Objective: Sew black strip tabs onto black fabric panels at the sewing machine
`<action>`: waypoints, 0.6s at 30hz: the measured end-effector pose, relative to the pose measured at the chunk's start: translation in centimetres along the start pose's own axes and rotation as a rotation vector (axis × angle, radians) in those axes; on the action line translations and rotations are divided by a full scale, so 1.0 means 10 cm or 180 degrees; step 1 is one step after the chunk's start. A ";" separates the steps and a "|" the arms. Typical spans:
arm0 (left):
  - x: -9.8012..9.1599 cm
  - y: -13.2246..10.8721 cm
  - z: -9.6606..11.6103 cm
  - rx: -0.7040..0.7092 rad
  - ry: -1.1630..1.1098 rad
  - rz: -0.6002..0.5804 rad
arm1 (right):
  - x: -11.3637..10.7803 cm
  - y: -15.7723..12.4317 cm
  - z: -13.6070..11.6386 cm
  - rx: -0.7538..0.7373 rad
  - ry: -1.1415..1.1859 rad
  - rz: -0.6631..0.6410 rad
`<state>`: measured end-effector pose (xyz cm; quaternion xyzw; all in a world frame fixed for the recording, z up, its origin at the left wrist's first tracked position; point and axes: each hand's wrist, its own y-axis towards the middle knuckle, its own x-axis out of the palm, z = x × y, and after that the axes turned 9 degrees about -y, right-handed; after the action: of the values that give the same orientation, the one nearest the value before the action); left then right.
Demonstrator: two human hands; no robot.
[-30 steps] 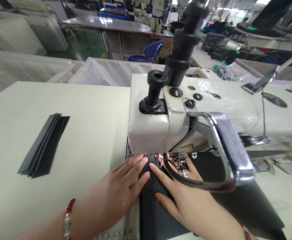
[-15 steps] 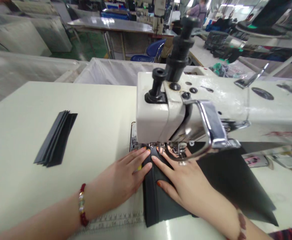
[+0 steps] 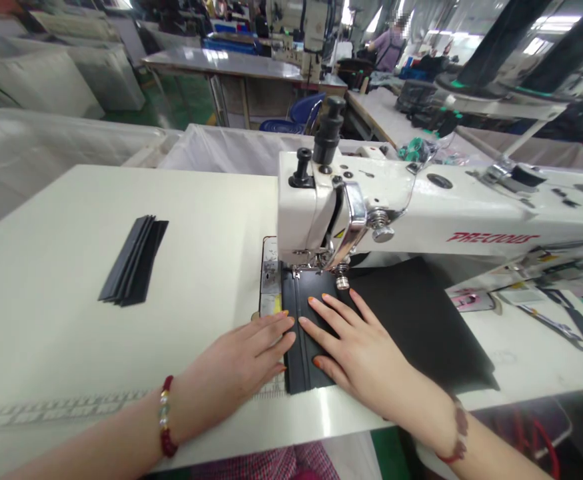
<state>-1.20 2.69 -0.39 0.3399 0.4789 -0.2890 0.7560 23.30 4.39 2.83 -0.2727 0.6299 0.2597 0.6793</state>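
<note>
A black leather-like piece (image 3: 297,373) with a folded, seamed strip along its left side lies under the needle area of a white sewing machine (image 3: 411,207). My left hand (image 3: 236,367) is open, fingers stretched and close together, the tips touching the left edge of the strip. Flat and spread on the same piece, just right of the seam, is my right hand (image 3: 366,347). Both hands sit in front of the presser foot (image 3: 298,272), apart from it. Larger black material (image 3: 426,320) spreads to the right, beyond my right hand.
A fanned stack of black strips (image 3: 136,260) lies on the white table (image 3: 211,233) at the left. A ruler scale (image 3: 61,408) runs along the front. Scissors-like tools (image 3: 554,323) lie at the right. Beyond are lined bins (image 3: 231,148), a blue chair (image 3: 304,113) and a person (image 3: 388,50).
My view has pulled back, so the machine appears smaller. My fingers, which were at the presser foot, now rest nearer to me. Both hands stay on the black piece.
</note>
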 end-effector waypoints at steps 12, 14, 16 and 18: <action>-0.05 -0.09 0.00 -0.0103 -0.0160 0.0346 | -0.02 0.00 0.00 -0.0025 0.0059 0.0123; -0.07 -0.09 -0.01 0.0004 -0.0074 0.0274 | -0.02 0.00 0.00 -0.0035 0.0048 0.0113; -0.10 -0.07 -0.01 0.0086 -0.0007 0.0197 | -0.02 0.01 -0.01 -0.0034 0.0043 0.0089; -0.13 -0.04 0.00 0.0140 0.0071 0.0147 | -0.02 0.01 -0.01 -0.0034 0.0041 0.0060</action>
<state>-1.98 2.59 0.74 0.3707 0.4727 -0.2781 0.7495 23.19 4.38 3.06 -0.2721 0.6353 0.2678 0.6713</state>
